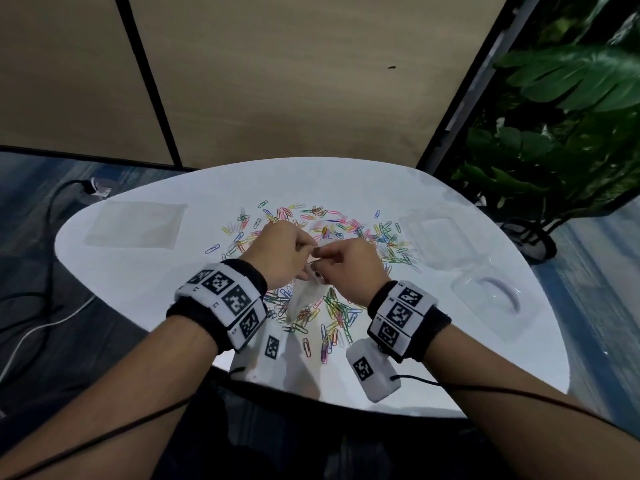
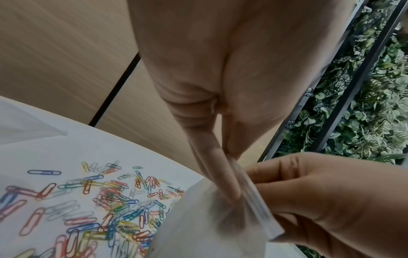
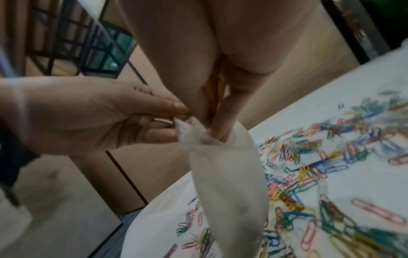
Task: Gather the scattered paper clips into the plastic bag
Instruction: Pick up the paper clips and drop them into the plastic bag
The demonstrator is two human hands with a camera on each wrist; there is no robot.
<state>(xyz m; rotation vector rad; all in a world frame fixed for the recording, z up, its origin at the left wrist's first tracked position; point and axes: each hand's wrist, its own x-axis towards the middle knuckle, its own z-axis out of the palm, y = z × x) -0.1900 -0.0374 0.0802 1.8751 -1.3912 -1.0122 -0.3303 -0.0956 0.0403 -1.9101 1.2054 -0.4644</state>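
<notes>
A small clear plastic bag (image 1: 306, 301) hangs upright over the middle of the white table (image 1: 145, 282), its bottom among the clips. My left hand (image 1: 309, 251) pinches one side of the bag's top edge, and my right hand (image 1: 320, 264) pinches the other side. In the left wrist view my left fingers (image 2: 223, 176) press against the bag's zip strip (image 2: 256, 202). The right wrist view has my right fingertips (image 3: 217, 127) at the mouth of the bag (image 3: 229, 183). Coloured paper clips (image 1: 349, 226) lie scattered in a wide ring around both hands. I cannot tell whether any clips are inside the bag.
A second flat clear bag (image 1: 135, 225) lies at the table's back left. Two clear plastic trays (image 1: 440, 237) (image 1: 485, 299) sit at the right. A potted plant (image 1: 554, 133) stands beyond the right edge. Cables (image 1: 52, 216) run over the floor at left.
</notes>
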